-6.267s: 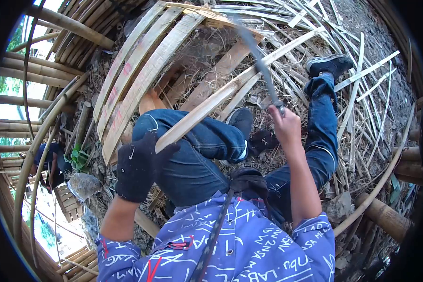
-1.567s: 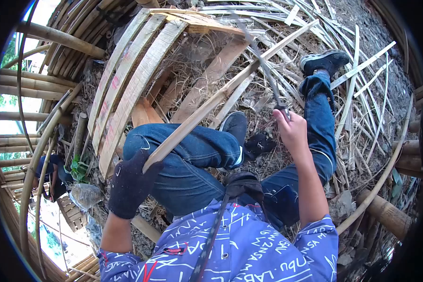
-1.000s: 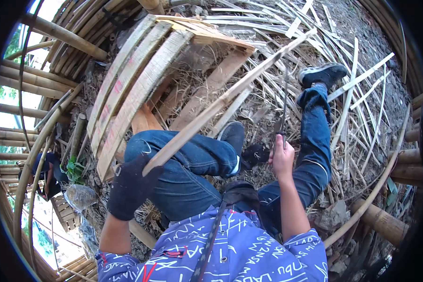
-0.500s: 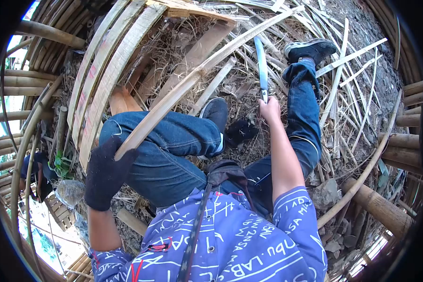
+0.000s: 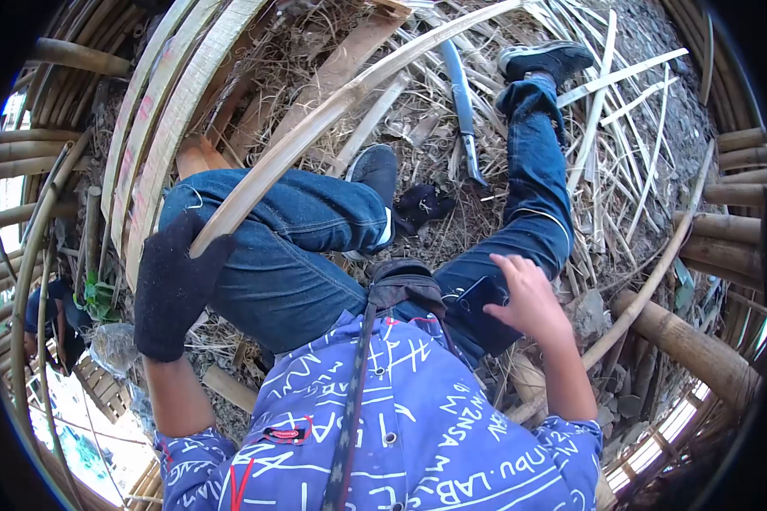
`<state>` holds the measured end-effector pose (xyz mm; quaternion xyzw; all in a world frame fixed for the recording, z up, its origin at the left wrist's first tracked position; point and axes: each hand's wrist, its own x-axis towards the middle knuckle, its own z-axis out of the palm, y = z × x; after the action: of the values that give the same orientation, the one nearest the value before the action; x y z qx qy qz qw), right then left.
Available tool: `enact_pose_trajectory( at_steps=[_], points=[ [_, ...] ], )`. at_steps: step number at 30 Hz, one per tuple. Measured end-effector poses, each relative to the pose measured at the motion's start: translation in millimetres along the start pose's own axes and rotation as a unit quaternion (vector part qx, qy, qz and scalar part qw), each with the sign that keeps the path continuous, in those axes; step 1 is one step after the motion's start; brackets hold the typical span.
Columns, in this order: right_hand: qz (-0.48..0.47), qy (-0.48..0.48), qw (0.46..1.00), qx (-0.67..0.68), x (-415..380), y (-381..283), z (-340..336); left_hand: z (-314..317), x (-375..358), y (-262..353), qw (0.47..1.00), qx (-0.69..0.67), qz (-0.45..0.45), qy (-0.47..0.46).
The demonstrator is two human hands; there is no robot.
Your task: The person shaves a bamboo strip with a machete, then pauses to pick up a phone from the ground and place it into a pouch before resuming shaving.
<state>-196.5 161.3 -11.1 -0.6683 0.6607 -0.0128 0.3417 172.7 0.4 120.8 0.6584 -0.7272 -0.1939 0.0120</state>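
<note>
On the left, at the near end of a long, pale, slightly curved wooden strip (image 5: 268, 177), the left hand (image 5: 172, 294) in a black knitted glove has its fingers closed, gripping the strip between thumb and fingers. The strip slants over the blue denim trousers (image 5: 311, 209) at the bent knee and runs toward the far side. Over the other thigh, the bare right hand (image 5: 528, 296) has its fingers open and spread, beside a flat, dark rectangular shape too indistinct to name.

A long-bladed knife with a bluish metal blade (image 5: 459, 94) lies on the littered ground between the two shoes, handle end toward the person. Nearer, a crumpled black cloth item (image 5: 423, 207) lies beside the left shoe. A pale slatted wooden frame (image 5: 175, 98) stands at far left; thin, pale split strips (image 5: 601, 102) lie scattered at far right.
</note>
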Motion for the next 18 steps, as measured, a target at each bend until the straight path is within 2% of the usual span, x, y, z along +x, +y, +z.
enact_pose_trajectory(
  at_steps=[1,4,7,8,10,11,14,16,17,18],
  points=[
    [0.028,-0.031,0.999,-0.033,-9,-1,2,0,0,0,1.0,-0.004,0.005,0.0],
    [0.027,-0.058,0.998,-0.013,-14,2,30,0,-2,-1,1.0,-0.014,0.019,0.002],
    [0.016,-0.05,0.998,-0.044,-7,-4,14,-1,-5,-1,0.999,-0.019,0.031,0.019],
    [-0.004,-0.028,1.0,0.013,-9,-1,12,-2,-4,0,0.999,-0.025,0.02,0.007],
    [0.013,-0.088,0.993,0.077,-14,0,1,-2,-4,-4,0.999,-0.033,0.008,0.001],
    [0.006,-0.084,0.994,0.073,-17,-7,-11,0,-4,-9,0.999,-0.033,0.026,0.007],
    [0.028,-0.035,0.993,0.106,-32,-35,-53,1,-4,-13,0.998,-0.036,0.043,0.017],
    [0.049,0.065,0.987,0.138,-38,-58,-68,2,-4,-11,0.998,-0.043,0.05,0.017],
    [-0.026,0.109,0.979,0.168,-34,-58,-58,0,-4,-8,0.998,-0.053,0.035,0.006],
    [-0.019,0.112,0.979,0.168,-27,-59,-47,-2,-3,-5,0.998,-0.064,0.023,-0.005]
  ],
)
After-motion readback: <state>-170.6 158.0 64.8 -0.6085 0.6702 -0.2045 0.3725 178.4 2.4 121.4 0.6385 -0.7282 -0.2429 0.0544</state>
